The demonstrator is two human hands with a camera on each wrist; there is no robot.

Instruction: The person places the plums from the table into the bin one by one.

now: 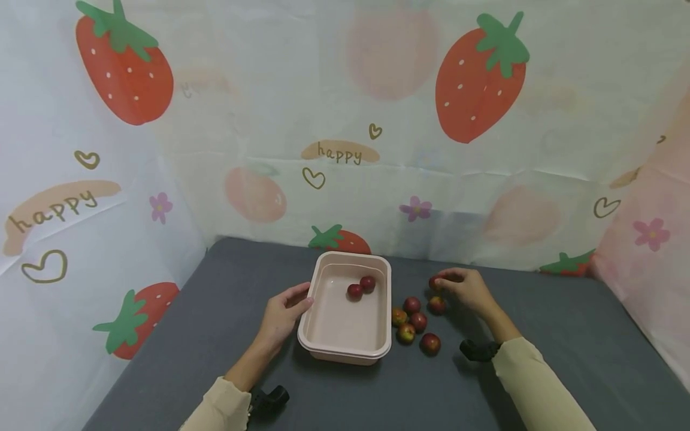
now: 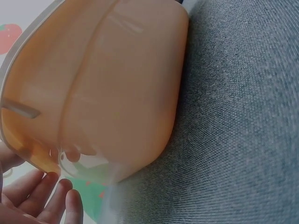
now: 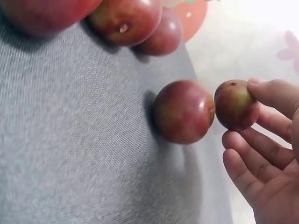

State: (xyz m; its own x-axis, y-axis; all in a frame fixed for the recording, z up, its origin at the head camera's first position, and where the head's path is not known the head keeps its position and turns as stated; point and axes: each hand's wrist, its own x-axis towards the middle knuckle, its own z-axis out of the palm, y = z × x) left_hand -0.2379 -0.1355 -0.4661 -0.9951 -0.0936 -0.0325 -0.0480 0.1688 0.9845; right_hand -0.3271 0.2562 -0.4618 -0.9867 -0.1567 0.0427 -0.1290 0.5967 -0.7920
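Observation:
A pale pink plastic box (image 1: 345,335) stands on the table with two red plums, one of them a dark red plum (image 1: 354,292), inside. At its left side my left hand (image 1: 280,317) holds the rim, thumb at the edge and fingers by the outer wall. The box's wall (image 2: 121,93) fills much of the left wrist view. To the right of the box, my right hand (image 1: 468,290) pinches a plum (image 3: 236,105) between thumb and fingers. Right beside that held fruit, another plum (image 3: 183,112) lies on the cloth.
Several more plums, such as a red plum (image 1: 430,344), lie loosely grouped along the box's right side. Dark grey cloth (image 1: 215,335) covers the table. A white curtain (image 1: 345,90) printed with strawberries hangs behind it and at the sides.

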